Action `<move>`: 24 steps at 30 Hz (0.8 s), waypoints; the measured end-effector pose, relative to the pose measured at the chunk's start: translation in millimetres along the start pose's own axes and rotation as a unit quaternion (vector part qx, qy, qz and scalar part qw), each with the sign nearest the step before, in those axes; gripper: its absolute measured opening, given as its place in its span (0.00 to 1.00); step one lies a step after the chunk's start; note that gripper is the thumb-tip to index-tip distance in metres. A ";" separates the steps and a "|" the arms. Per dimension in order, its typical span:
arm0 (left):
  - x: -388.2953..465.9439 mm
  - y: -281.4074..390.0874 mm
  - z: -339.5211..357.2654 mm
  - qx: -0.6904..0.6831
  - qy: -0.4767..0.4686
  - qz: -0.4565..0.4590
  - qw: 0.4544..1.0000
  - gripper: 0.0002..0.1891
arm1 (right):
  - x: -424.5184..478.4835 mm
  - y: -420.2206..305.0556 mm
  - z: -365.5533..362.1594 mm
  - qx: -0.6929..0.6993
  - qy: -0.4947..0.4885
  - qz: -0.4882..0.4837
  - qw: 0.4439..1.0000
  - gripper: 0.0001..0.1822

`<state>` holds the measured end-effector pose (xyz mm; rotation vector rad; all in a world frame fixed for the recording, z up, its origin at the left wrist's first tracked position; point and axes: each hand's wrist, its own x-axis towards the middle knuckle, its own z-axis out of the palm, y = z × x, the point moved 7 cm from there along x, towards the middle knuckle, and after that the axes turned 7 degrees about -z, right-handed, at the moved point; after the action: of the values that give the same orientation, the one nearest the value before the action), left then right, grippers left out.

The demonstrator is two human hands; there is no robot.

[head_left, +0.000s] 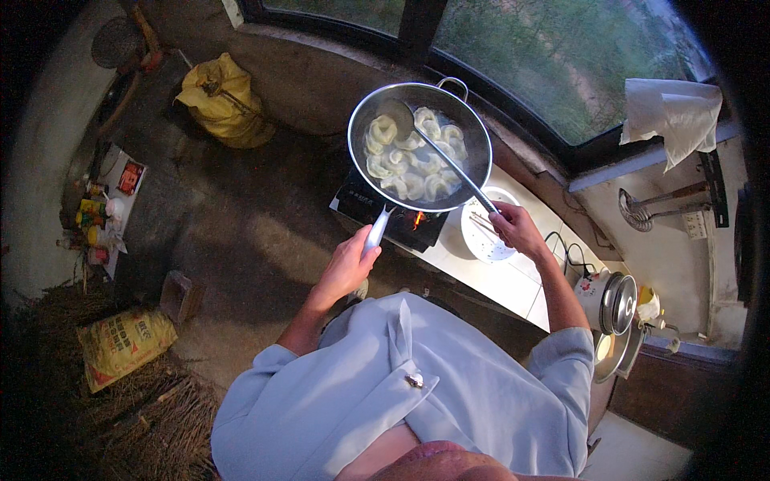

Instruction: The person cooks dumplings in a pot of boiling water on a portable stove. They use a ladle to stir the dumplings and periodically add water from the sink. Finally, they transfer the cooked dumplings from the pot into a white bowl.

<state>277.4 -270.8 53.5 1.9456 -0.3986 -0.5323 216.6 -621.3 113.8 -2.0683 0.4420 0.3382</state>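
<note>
A metal wok (359,157) holds several dumplings (426,165) in cloudy liquid, over a black gas stove (355,195) whose orange flame shows below the wok's rim. My left hand (349,264) is closed around the wok's silver handle (377,231). My right hand (517,227) grips the handle of a metal ladle (448,161), which slants into the wok with its bowl among the dumplings at the upper left. Beneath my right hand, a white basin (494,252) with small dark marks stands on the tiled counter, with chopsticks (483,223) in it.
The white tiled counter (511,285) runs right to a lidded electric pot (595,294). A window (541,54) lies behind the wok. Skimmers (637,210) and a white cloth (674,114) hang at the right. A yellow sack (222,102) and brushwood (162,415) lie on the left.
</note>
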 end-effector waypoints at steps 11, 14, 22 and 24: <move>2.1 -10.8 5.2 -0.011 0.016 0.016 1.000 0.23 | -31.6 -13.6 -1.1 -0.036 -0.060 0.009 0.998 0.20; 2.3 -7.9 5.2 -0.018 0.004 -0.011 1.000 0.23 | -46.2 -11.2 -1.0 0.006 -0.070 0.044 0.997 0.20; 4.2 -3.3 4.8 -0.006 -0.005 -0.020 1.000 0.23 | -66.3 -21.0 1.7 0.044 -0.088 0.046 0.994 0.21; 4.0 -2.2 5.1 -0.003 -0.009 -0.031 0.999 0.24 | -69.1 -20.1 2.0 0.046 -0.092 0.043 0.994 0.21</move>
<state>278.2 -275.8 48.9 1.9534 -0.3488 -0.5894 163.4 -598.0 156.3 -1.9119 0.4267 0.5443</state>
